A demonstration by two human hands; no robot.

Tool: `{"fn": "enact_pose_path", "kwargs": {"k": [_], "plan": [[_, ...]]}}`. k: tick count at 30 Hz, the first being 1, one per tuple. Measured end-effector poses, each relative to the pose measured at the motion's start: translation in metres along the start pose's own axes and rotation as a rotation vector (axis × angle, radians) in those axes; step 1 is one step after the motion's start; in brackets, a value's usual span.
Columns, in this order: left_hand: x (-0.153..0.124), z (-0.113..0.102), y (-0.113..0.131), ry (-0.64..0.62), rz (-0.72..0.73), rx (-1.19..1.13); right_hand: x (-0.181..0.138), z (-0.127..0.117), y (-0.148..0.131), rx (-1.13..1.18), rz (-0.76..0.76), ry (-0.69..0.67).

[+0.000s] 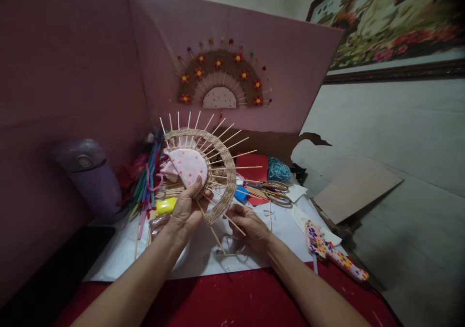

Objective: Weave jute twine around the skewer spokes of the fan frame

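Observation:
My left hand (pixel 189 208) grips a half-round craft piece at its lower edge, thumb on the front. This piece has a pink half-disc (pixel 189 166) with orange dots. Thin wooden sticks (pixel 241 153) fan out from it, and a band of woven brown twine (pixel 229 172) runs across them in an arc. My right hand (pixel 250 225) is closed beside the lower end of the band, its fingertips at the sticks; what they pinch is hidden. A loose tangle of thin strand (pixel 230 247) lies on the white sheet below.
Scissors (pixel 278 186), red sheets (pixel 252 166), blue yarn (pixel 279 169) and a yellow packet (pixel 166 206) lie behind. A purple bottle (pixel 92 177) stands left. A flower-patterned object (pixel 334 254) lies right. A finished-looking flowered fan (pixel 220 68) hangs on the pink board (pixel 290 80).

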State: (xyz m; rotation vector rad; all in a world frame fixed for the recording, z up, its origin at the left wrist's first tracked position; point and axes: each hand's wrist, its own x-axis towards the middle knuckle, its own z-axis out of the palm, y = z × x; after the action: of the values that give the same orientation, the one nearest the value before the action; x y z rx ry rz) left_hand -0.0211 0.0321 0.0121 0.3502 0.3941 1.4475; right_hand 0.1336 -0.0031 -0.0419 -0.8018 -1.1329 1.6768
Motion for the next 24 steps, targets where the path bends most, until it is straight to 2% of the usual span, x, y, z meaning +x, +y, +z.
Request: {"fn": "enact_pose_path", "kwargs": {"k": [5, 8, 16, 20, 24], "plan": [[0.001, -0.003, 0.001, -0.010, -0.034, 0.006, 0.002, -0.001, -0.003, -0.016, -0.016, 0.111], [0.002, -0.004, 0.001, -0.015, -0.035, 0.013, 0.002, -0.001, -0.003, -0.039, -0.007, 0.130], [0.001, -0.005, 0.006, -0.172, -0.070, 0.106, 0.006, -0.005, -0.002, -0.098, -0.100, 0.288], [0.002, -0.006, 0.008, -0.155, -0.073, 0.125, 0.005, -0.005, -0.004, -0.133, -0.128, 0.268], [0.003, -0.005, 0.011, -0.134, -0.069, 0.110, 0.002, -0.007, -0.006, -0.190, -0.153, 0.154]]}}
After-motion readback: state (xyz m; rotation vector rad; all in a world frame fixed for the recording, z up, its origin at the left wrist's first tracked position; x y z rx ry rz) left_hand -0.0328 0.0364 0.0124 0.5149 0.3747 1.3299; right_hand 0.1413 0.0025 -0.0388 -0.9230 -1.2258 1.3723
